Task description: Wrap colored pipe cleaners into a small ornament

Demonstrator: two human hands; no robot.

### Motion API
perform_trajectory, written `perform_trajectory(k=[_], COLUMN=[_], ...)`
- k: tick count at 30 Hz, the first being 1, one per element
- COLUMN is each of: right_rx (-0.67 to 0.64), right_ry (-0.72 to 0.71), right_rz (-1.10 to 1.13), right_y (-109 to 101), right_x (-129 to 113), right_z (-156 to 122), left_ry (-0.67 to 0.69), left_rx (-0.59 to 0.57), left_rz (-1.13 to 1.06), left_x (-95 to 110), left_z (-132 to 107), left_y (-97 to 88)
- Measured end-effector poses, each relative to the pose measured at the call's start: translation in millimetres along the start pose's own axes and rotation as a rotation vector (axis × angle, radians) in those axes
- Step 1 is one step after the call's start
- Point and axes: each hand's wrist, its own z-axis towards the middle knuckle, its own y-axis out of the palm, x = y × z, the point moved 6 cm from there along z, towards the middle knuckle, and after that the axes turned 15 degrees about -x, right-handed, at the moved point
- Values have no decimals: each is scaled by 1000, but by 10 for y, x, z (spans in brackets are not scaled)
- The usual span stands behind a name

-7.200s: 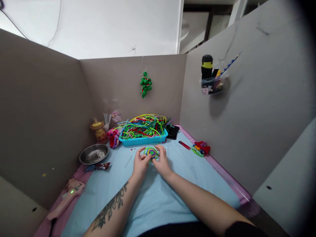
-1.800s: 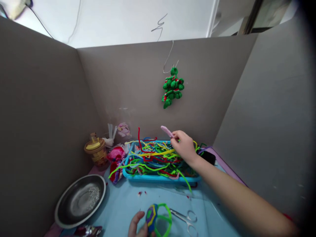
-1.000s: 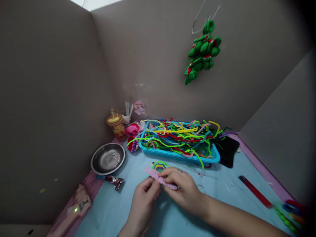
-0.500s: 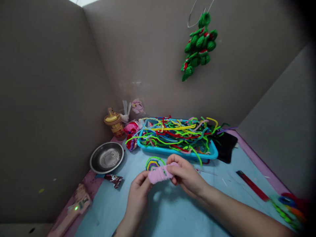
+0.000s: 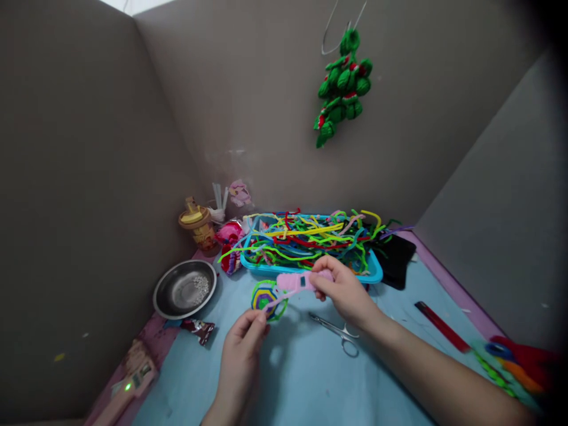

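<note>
My right hand (image 5: 344, 296) pinches one end of a flat strip wound with pink pipe cleaner (image 5: 289, 281), held above the table in front of the tray. A small dark gap shows in the winding near my fingers. From the strip a loose pink strand (image 5: 279, 301) runs down to the left, its end gripped between thumb and forefinger of my left hand (image 5: 243, 346). Behind that strand lies a round, ringed multicoloured piece (image 5: 262, 299), partly covered. Metal scissors (image 5: 333, 329) rest on the blue cover, just below my right hand.
A blue tray (image 5: 277, 269) heaped with coloured pipe cleaners (image 5: 310, 236) stands at the back. To the left are a metal bowl (image 5: 177, 293) with small pale bits, a brown cup (image 5: 199, 231) and a wrapper (image 5: 199, 330). A red strip (image 5: 441, 326) lies right; a green ornament (image 5: 344, 89) hangs above.
My hands have moved apart: the left went down and left, drawing out the pink strand, while the right rose slightly with the strip. The scissors and ringed piece show more. The view shifted slightly.
</note>
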Motion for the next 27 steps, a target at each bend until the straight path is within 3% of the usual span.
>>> perform_trajectory(k=[4,6,8,11,12,16,19,21,25,27], right_rx=[79,42,-74,-410,-466,-333,-228,-240,-445,-474], right_ry=[-61,-66,-33,132,158,109,38,-12,0,-17], right_rz=[284,387,382,123,12,-253,-332,-422,-574,-678], right_y=[-45,-56,-82,-128,-190,-513,-580,-518,-234,-102], right_x=[29,11,-27,-44,-52,-156,-265,-344,-366,-347], right_z=[14,12,16,14,15,73,83,62,-51,-136], left_ry=[-53,-94,-120,-99,-84,-50,-23,-7,39,76], left_rx=[-47,-49,-17,44,54,15,-24,-27,-47,-55], left_rz=[42,3,-63,-127,-131,-58,15,24,11,8], left_x=[-48,-55,-37,21,34,7,-27,-21,64,113], left_z=[-11,-2,15,44,48,35,19,17,9,-11], left_y=[65,80,59,-5,-21,-9,17,15,34,64])
